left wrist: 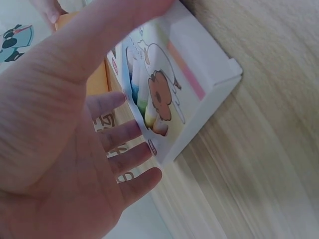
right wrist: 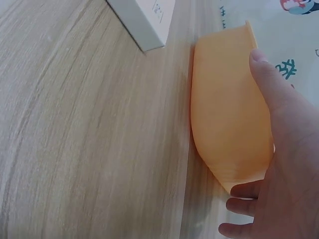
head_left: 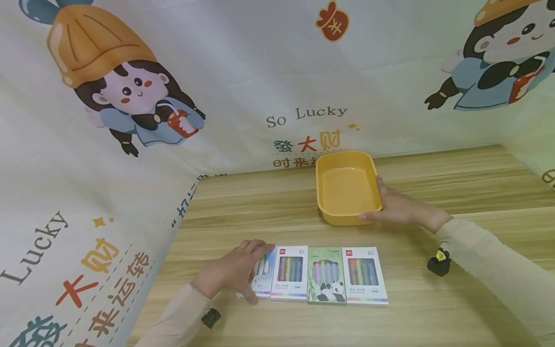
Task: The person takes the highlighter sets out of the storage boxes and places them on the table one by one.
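My left hand [head_left: 236,270] is at the leftmost flat box [head_left: 263,274] of coloured pens, thumb by its near end and fingers by its far end. In the left wrist view the outstretched fingers [left wrist: 132,159] meet the edge of this box [left wrist: 164,94], which has a cartoon white bird on it. My right hand [head_left: 396,205] touches the right side of a yellow plastic basin [head_left: 347,219], thumb along the near corner. The right wrist view shows the thumb against the basin wall [right wrist: 229,104] and the fingers spread near its other end. The basin's inside holds nothing visible.
Right of the leftmost box lie a white pen box [head_left: 289,289], a green panda box [head_left: 316,284] and another white box [head_left: 366,291], side by side. The wooden table [head_left: 260,207] meets a printed cloth [head_left: 243,72] behind and at the left.
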{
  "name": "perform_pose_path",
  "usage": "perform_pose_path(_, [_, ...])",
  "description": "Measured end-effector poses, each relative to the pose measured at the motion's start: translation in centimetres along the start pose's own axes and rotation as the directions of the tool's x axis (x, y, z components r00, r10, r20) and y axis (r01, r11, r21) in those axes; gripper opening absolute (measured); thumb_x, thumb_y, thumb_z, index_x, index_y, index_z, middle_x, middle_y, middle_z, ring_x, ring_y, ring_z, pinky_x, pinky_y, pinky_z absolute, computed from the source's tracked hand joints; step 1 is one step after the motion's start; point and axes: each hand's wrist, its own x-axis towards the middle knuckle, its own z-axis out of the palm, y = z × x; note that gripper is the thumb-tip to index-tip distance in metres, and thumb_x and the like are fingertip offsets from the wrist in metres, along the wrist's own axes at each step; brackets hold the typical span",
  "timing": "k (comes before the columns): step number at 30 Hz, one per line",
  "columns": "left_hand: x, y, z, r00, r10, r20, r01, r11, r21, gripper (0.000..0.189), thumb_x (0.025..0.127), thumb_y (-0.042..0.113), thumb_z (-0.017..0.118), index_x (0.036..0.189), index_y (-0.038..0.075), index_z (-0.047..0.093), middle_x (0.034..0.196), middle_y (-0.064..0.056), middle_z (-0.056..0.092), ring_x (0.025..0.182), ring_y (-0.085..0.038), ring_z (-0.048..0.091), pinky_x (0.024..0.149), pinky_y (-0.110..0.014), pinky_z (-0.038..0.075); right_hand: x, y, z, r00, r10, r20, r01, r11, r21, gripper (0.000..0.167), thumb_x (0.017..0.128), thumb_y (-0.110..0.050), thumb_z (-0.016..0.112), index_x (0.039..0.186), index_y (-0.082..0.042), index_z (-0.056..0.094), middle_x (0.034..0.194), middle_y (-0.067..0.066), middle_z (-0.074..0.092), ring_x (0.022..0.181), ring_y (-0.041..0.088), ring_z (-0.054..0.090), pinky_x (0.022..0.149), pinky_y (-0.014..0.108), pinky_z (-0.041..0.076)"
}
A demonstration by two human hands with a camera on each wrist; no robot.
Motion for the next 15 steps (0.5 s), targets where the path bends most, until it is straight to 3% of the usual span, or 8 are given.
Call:
perform_pose_path(9, [0.1,-0.4,-0.6,0.999,0.025,-0.025,-0.025,1.0,-0.018,0.13,0.052,0.051,0.093,0.156,0.012,0.026,0.16,-0.019,0.028,0.146,-0.041,0.028,0.12,-0.058,0.031,-0.2,-0.4,-0.1,0.999,-0.019,-0.038,0.017,0.998,-0.065,0.123,0.082,-0.061,0.07,0.156,0.002,-0.005,0.155,0.033,0.031,0.138,0.049,0.041,0.107,0.066,0.041])
perform_pose_path(15, [0.1,-0.2,-2.4,0.998,0.011,-0.066,-0.01,1.0,0.01,0.125,0.059,0.051,0.09,0.157,0.013,0.024,0.16,-0.017,0.029,0.146,-0.039,0.03,0.119,-0.057,0.033,-0.1,-1.5,-1.7,0.999,0.032,-0.033,-0.037,0.986,-0.166,0.124,0.083,-0.066,0.066,0.154,0.009,-0.002,0.157,0.036,0.025,0.139,0.053,0.037,0.109,0.067,0.039])
